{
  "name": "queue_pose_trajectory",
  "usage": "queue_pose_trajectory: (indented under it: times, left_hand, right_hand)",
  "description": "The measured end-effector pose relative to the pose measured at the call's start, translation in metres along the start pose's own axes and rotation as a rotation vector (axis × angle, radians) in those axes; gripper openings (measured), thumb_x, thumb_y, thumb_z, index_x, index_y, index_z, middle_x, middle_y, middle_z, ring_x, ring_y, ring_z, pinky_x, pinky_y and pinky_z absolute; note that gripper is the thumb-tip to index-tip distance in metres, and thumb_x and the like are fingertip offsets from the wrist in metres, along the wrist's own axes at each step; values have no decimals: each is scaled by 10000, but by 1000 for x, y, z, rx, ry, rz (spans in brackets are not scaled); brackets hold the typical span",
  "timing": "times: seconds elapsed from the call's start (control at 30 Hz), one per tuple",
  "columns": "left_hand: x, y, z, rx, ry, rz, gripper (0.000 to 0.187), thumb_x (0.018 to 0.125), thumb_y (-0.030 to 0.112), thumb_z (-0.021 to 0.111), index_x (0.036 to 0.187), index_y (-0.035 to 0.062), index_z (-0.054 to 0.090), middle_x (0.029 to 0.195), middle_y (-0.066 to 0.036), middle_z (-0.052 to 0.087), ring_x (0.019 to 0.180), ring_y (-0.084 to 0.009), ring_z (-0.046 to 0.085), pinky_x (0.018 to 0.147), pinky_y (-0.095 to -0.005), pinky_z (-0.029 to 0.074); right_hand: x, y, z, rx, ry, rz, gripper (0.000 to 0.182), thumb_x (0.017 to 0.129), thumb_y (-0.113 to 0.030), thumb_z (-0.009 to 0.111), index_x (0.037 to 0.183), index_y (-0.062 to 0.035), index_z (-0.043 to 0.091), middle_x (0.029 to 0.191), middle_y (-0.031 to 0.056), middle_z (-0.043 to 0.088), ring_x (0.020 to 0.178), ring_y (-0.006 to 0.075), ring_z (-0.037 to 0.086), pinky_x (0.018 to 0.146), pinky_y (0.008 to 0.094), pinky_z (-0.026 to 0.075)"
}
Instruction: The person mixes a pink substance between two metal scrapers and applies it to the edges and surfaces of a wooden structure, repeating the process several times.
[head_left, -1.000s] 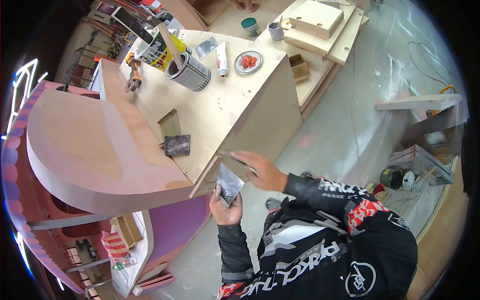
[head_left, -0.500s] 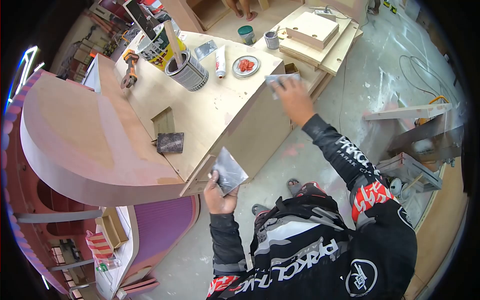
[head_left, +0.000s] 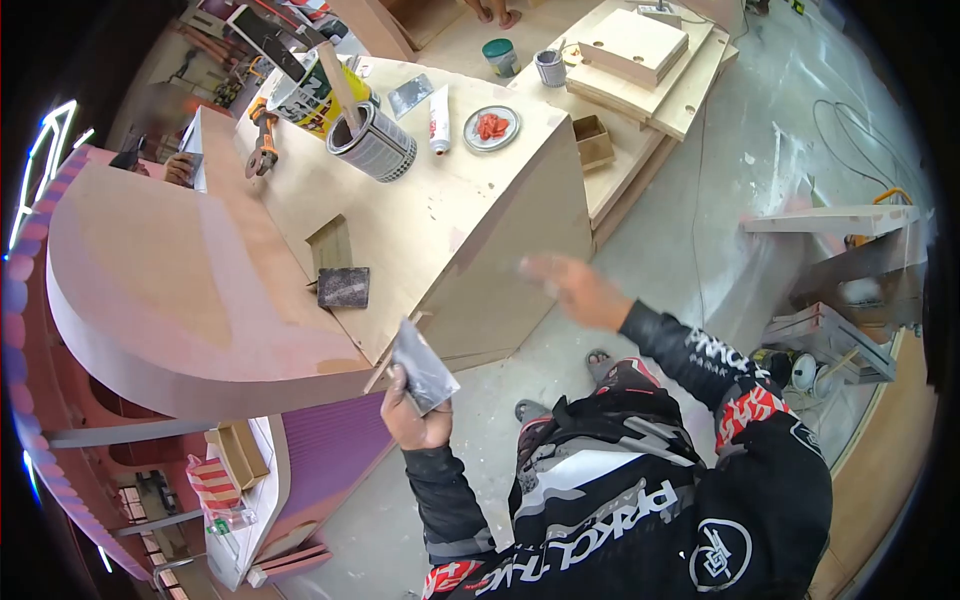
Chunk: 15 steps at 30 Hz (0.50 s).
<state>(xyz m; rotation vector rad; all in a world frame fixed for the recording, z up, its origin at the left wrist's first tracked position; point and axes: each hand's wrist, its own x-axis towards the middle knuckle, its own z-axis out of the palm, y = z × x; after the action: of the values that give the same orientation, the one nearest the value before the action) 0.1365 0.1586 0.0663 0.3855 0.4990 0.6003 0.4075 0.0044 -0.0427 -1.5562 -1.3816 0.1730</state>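
Observation:
My left hand (head_left: 418, 418) grips a thin metal spreader plate (head_left: 424, 370) in front of the wooden bench's near corner. My right hand (head_left: 580, 290) is beside the bench's plywood side panel (head_left: 510, 250), smeared by motion, and no plate shows clearly in it. On the plywood top (head_left: 420, 230) lie a dark sanding pad (head_left: 343, 287) and a folded brown sheet (head_left: 329, 243). Farther back are a white tube (head_left: 439, 120), a round lid (head_left: 475, 135) bearing orange-red paste (head_left: 492, 126), and another metal plate (head_left: 410, 96).
An open paint can (head_left: 375, 150) with a wooden stick stands near an orange power tool (head_left: 262, 140). A curved pink panel (head_left: 150, 270) adjoins the bench at left; another person's hand (head_left: 180, 168) shows behind it. Stacked boards (head_left: 640, 60) stand at back right. Cables (head_left: 850, 150) cross the floor.
My right hand has moved down and toward me from the bench's far corner; the plate seen in it before no longer shows clearly. My left hand and its plate have shifted left and turned.

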Motion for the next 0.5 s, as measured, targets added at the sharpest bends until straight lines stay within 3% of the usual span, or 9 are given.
queue_pose_trajectory:
  times: [0.13,0.2,0.27,0.5]
  left_hand:
    - [-6,-5,-9,68,147,65,287,971,152,492,1223,27,544,1161,-108,659,1066,-268,653,907,-453,549]
    - [-13,-15,-15,62,203,48,255,968,147,491,1187,33,557,1125,-97,669,1036,-263,662,874,-451,564]
    - [-24,-30,-10,144,374,66,158,959,137,517,1065,48,594,1039,-84,693,926,-229,700,749,-409,616]
    - [-47,-33,-23,78,421,80,190,959,133,504,1110,40,572,1019,-96,684,908,-240,702,728,-392,618]
  right_hand:
    - [54,72,-19,-138,758,196,594,786,90,461,1369,-21,472,1356,219,507,1266,383,473,1073,413,382]
    - [76,87,-18,-146,814,191,605,783,85,474,1377,-29,464,1378,208,483,1282,383,452,1078,416,374]
    - [86,84,0,-148,869,186,617,781,79,487,1386,-36,455,1399,197,460,1298,382,432,1083,419,366]
    - [68,23,106,-203,593,86,718,739,36,590,1428,-68,413,1456,183,367,1350,420,342,1118,482,308]
